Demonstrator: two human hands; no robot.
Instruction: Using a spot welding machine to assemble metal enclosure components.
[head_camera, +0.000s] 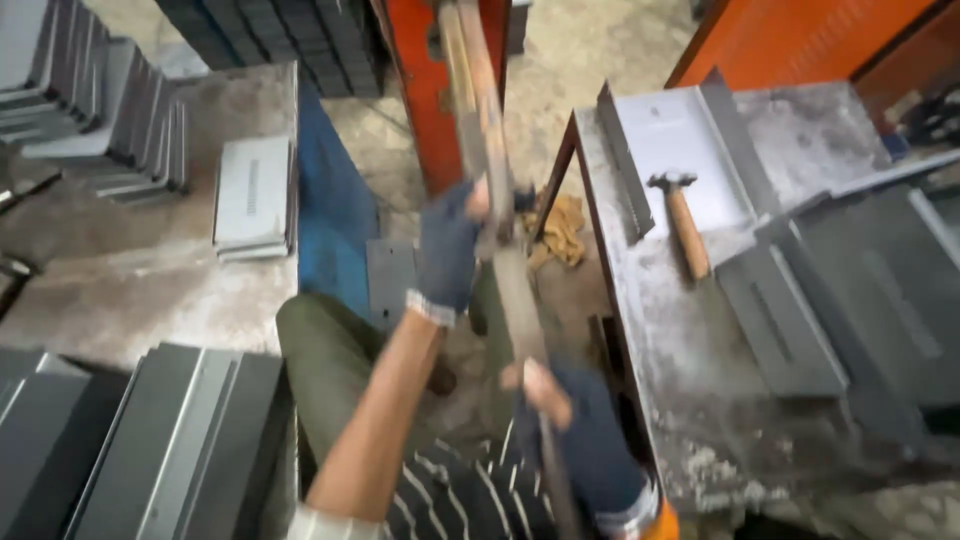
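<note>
Both of my hands, in dark blue fingerless gloves, grip a long worn lever bar that runs from the top centre down toward me. My left hand is closed around the bar higher up, arm stretched forward. My right hand is closed around the bar's lower end, close to my body. The bar stands in front of an orange-red machine frame. The picture is motion-blurred.
On the right stands a scuffed metal workbench with a wooden-handled hammer and grey folded sheet-metal parts. Stacks of grey sheet-metal pieces lie on the concrete at left, more at lower left. A yellow rag lies on the floor.
</note>
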